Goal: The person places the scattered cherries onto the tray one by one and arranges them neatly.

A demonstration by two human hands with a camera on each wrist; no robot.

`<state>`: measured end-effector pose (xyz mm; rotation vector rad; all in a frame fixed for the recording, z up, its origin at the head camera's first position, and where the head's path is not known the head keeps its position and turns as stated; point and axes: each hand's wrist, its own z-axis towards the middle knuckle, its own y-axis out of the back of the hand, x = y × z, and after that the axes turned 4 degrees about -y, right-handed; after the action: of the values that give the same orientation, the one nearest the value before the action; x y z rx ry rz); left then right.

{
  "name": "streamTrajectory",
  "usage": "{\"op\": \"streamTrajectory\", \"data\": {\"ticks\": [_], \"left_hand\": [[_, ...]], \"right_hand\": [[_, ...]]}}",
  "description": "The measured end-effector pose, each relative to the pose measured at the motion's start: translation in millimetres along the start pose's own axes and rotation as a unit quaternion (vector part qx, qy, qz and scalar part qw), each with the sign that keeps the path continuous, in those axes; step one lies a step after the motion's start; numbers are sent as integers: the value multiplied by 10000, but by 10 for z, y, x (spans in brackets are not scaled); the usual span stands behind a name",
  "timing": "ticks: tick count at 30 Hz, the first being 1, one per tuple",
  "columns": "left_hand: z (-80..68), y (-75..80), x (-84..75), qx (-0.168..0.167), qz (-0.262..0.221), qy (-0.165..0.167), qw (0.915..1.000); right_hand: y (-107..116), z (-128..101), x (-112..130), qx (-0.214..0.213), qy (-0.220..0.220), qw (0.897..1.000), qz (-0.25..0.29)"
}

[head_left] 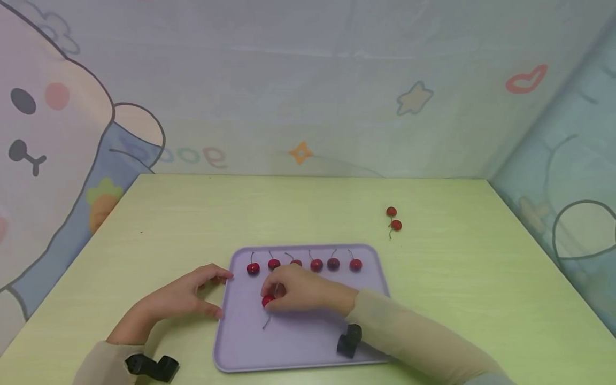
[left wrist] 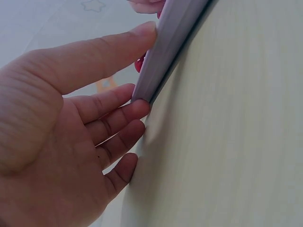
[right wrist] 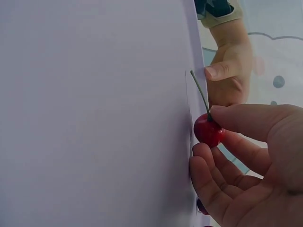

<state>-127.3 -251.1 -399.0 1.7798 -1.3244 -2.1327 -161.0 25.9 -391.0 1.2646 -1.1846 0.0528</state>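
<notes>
A lilac tray (head_left: 298, 347) lies on the pale green table (head_left: 457, 278). Six red cherries (head_left: 316, 264) stand in a row along its far edge, stems pointing away. My right hand (head_left: 271, 297) pinches another cherry (head_left: 267, 301) low over the tray's left middle, its stem trailing toward me. In the right wrist view the cherry (right wrist: 208, 131) sits between thumb and fingers (right wrist: 208, 175) against the tray (right wrist: 94, 94). My left hand (head_left: 216, 294) rests at the tray's left edge. Its fingers (left wrist: 113, 118) lie fairly straight, the thumb touching the rim (left wrist: 165, 42).
Two loose cherries (head_left: 393, 219) lie on the table beyond the tray's far right corner. Cartoon-printed fabric walls (head_left: 308, 96) close in the table at the back and on both sides. Black wrist straps (head_left: 151, 367) show on both forearms.
</notes>
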Motion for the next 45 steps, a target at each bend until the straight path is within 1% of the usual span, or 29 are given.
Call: {"op": "streamTrajectory", "data": {"ticks": [7,12,28,32,36,41,45], "left_hand": [[0,-1,14,-4,10,10,10000],[1,-4,10,2,-18,34,10000],[8,-4,28,27,107,17,9999],[11,-6,20,37,83,43,9999],[14,-9,18,34,138,89,9999],[17,-7,21,24,166,175,9997],[16,-6,29,42,143,229,9996]], "right_hand": [[-2,-12,0,-28,32,10000,-87],[-1,-20,5,-10,-28,9999,-98],[-1,-30,-12,24,61,10000,8],[17,-48,-39,-107,-75,9999,82],[133,-106,-53,-306,-305,9989,174],[410,-223,-70,-573,-237,9979,208],[664,-357,-133,-1021,-138,9945,158]]}}
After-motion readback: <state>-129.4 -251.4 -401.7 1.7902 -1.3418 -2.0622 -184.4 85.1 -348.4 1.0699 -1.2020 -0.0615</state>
